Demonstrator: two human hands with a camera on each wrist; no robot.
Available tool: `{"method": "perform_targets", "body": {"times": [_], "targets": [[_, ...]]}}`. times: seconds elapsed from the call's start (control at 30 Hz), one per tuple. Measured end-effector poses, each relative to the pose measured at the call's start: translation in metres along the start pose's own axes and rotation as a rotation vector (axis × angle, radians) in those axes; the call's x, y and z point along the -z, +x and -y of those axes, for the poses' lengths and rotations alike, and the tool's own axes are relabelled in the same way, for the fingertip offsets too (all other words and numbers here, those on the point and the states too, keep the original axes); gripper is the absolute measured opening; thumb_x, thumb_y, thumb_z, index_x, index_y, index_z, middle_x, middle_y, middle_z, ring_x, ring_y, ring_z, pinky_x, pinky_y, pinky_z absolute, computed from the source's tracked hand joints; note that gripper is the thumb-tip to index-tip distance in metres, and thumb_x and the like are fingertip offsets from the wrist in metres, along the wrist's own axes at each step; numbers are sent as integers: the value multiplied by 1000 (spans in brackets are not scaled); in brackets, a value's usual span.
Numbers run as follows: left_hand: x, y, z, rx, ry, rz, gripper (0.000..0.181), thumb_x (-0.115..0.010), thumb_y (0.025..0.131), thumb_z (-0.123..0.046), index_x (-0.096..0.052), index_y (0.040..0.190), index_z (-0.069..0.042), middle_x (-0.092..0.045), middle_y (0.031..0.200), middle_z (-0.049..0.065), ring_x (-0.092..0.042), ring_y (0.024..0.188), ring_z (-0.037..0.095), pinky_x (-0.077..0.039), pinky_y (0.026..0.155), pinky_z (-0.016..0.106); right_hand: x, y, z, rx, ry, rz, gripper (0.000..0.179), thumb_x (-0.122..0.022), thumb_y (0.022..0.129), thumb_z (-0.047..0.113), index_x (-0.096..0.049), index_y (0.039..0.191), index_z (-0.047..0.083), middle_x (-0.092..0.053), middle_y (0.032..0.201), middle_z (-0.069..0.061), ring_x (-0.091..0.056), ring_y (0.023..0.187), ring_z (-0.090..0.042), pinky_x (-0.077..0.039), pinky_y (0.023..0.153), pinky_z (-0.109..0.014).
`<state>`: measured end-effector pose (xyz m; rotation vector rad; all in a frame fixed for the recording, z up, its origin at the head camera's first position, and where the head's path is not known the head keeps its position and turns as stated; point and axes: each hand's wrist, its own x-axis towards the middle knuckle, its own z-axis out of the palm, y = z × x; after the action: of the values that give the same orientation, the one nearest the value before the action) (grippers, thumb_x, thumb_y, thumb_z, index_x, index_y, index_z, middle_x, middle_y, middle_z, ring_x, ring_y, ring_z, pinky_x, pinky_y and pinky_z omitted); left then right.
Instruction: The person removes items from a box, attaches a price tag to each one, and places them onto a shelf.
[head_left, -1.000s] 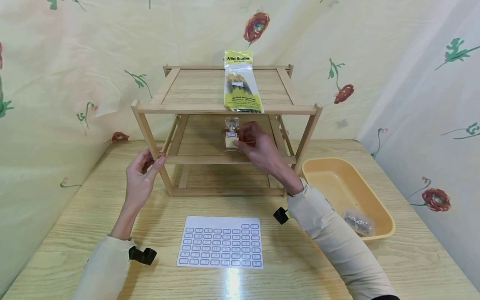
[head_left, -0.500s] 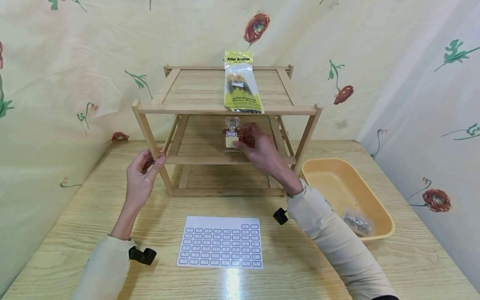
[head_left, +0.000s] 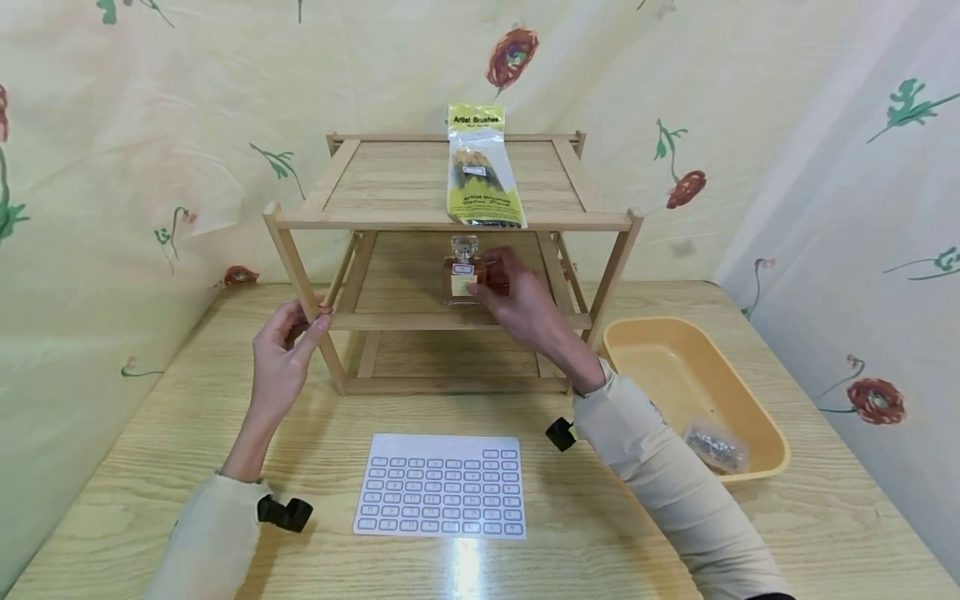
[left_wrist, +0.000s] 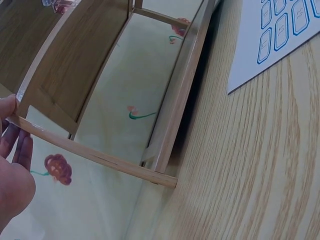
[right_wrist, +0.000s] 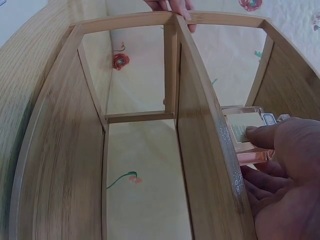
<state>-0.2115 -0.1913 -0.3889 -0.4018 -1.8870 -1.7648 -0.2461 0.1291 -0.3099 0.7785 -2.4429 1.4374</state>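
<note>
A wooden three-tier shelf (head_left: 457, 320) stands on the table. My right hand (head_left: 525, 304) holds a perfume bottle (head_left: 460, 286) by its right side, upright over the middle tier near the front rail. The bottle is square, with amber liquid, a clear stopper and a small printed label. In the right wrist view the thumb of my right hand (right_wrist: 295, 170) presses the face of the bottle (right_wrist: 244, 125). My left hand (head_left: 281, 354) grips the shelf's front left post where the middle tier meets it. In the left wrist view the left hand (left_wrist: 15, 170) is partly cut off.
A yellow pack of artist brushes (head_left: 486, 187) lies on the top tier, reaching its front edge. At right, a yellow plastic basin (head_left: 675, 350) holds a clear packet of small pieces (head_left: 716, 446). A white sheet of printed labels (head_left: 441, 485) lies before the shelf.
</note>
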Motion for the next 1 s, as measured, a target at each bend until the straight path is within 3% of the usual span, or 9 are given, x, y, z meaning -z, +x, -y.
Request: {"method": "perform_targets", "body": {"times": [0.13, 0.27, 0.47, 0.8, 1.0], "targets": [[0, -1, -2, -3, 35, 3, 28, -63, 101, 3, -62, 127, 12, -70, 106, -5, -62, 99, 16, -49, 90, 23, 0, -2, 0, -3, 4, 4, 44, -69, 98, 1, -48, 135, -9, -65, 116, -22, -65, 107, -34, -56, 92, -37], [-1, -2, -5, -13, 72, -4, 27, -64, 101, 2, -62, 126, 12, -69, 107, -5, -61, 99, 15, -47, 91, 25, 2, -7, 2, -4, -74, -28, 51, -70, 98, 5, -46, 141, -8, -64, 123, -23, -63, 115, -34, -53, 99, -37], [-2, -6, -8, -24, 113, -59, 29, -67, 98, 4, -60, 125, 12, -65, 102, -4, -61, 96, 14, -48, 89, 23, 5, -20, 3, 45, -129, -98, 59, -73, 97, 7, -44, 145, -9, -61, 128, -27, -60, 119, -39, -50, 103, -42], [-2, -9, -9, -33, 88, -101, 32, -68, 95, 7, -59, 125, 12, -65, 105, 0, -62, 97, 15, -48, 86, 23, 13, -45, -1, 161, -121, -171, 50, -74, 95, 3, -50, 136, -13, -62, 124, -28, -61, 114, -37, -51, 101, -44], [-4, -12, -12, -20, 95, -136, 30, -69, 95, 5, -60, 123, 9, -60, 116, -1, -63, 97, 14, -48, 84, 24, 18, -60, 0, 164, -110, -170, 44, -73, 96, 2, -53, 133, -11, -63, 123, -24, -62, 112, -33, -52, 98, -45]]}}
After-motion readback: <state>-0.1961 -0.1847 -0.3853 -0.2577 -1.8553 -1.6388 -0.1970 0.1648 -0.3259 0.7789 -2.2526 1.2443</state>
